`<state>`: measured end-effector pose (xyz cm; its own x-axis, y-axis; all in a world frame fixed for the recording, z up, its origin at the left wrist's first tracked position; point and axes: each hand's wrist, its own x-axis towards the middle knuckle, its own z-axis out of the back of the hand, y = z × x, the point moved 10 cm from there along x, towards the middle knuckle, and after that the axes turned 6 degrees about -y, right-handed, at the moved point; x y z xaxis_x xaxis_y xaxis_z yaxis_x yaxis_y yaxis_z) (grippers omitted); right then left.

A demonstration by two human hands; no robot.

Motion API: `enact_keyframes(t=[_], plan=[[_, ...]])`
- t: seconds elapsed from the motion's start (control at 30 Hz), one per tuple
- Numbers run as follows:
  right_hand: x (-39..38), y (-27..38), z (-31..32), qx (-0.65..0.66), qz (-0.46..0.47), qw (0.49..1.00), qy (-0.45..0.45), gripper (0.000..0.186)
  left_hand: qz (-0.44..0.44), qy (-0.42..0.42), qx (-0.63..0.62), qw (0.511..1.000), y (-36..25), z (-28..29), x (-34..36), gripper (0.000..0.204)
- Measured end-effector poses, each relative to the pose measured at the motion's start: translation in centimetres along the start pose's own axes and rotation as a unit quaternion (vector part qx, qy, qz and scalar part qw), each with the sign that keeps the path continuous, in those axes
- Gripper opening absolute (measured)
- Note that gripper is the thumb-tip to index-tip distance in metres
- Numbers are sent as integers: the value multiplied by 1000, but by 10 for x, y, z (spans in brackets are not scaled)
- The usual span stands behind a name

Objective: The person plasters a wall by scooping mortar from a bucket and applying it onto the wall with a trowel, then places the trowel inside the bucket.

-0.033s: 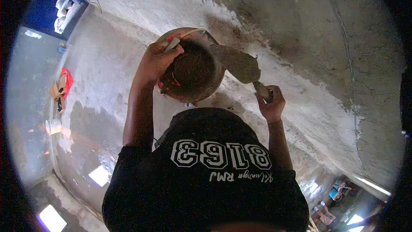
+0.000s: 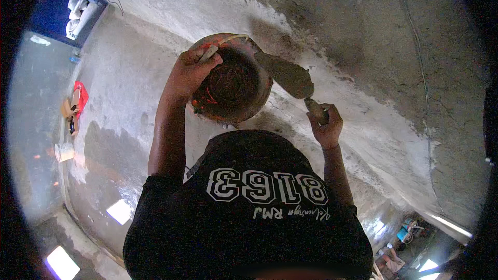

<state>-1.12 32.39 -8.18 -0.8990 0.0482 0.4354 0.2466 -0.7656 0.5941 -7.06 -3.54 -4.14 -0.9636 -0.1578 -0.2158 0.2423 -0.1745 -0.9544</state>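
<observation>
We have our hands apart: the left hand (image 2: pixel 194 75) is closed around the pale grip (image 2: pixel 209 53) of the bucket (image 2: pixel 263 93), and the right hand (image 2: pixel 328 127) is wrapped around the handle of the trowel (image 2: pixel 285 75). The bucket sits in front of our body with its mouth toward us, and the trowel's blade reaches over to its right rim; whether the two touch, we cannot tell. With only one hand on the grip, we judge the bucket could swing or tip if the blade knocks that rim. The blade looks grey and coated, so a sudden tilt of our wrist could drop whatever clings to it onto the pale ground or our dark shirt (image 2: pixel 249 249). A slick handle might also twist in our fingers.
</observation>
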Motion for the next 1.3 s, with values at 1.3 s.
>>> enact_keyframes(t=[1.3], plan=[[83, 138, -150, -262, 294, 815, 425, 32, -166, 91, 68, 980, -44, -60, 2, 23]])
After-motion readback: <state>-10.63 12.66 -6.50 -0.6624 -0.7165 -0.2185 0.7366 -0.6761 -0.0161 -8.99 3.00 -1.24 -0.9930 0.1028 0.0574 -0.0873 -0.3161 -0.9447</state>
